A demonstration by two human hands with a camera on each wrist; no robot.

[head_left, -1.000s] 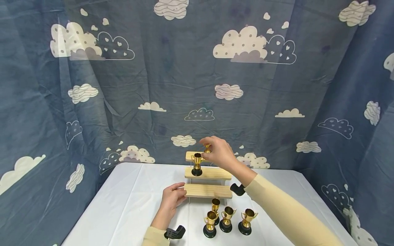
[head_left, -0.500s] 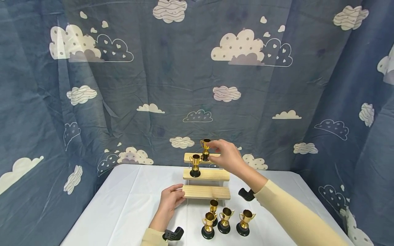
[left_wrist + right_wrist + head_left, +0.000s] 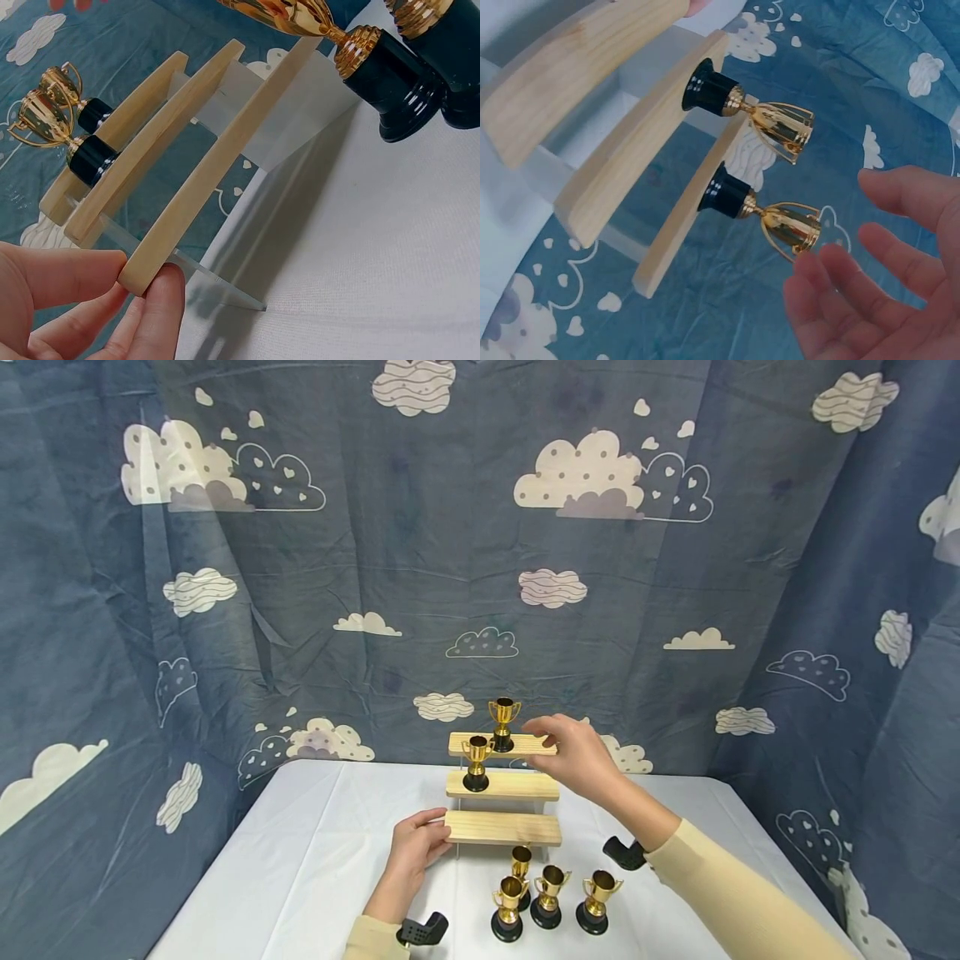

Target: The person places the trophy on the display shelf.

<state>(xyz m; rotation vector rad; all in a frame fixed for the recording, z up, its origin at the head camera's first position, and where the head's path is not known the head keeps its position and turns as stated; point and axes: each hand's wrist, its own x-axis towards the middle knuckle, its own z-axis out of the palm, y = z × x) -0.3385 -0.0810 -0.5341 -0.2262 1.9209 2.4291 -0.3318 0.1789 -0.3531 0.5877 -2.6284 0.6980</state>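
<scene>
A wooden three-step display stand (image 3: pixel 502 828) with clear supports stands on the white table. My left hand (image 3: pixel 417 847) pinches the left end of its lowest step between thumb and fingers, as the left wrist view shows close up. One gold trophy cup (image 3: pixel 503 723) with a black base is upright at the middle of the top step. A second trophy cup (image 3: pixel 476 763) stands at the left of the middle step. My right hand (image 3: pixel 573 753) is just right of the top cup, fingers loosely spread and holding nothing; in the right wrist view a gap shows beside the cup (image 3: pixel 791 225).
Several more gold trophy cups (image 3: pixel 596 902) stand on the table (image 3: pixel 315 860) in front of the stand, towards its right. A dark blue cloth (image 3: pixel 300 568) with cloud prints hangs behind and at both sides.
My right hand has let go of the trophy cup on the top step and drawn back to the right. The left hand keeps its grip on the lowest step.
</scene>
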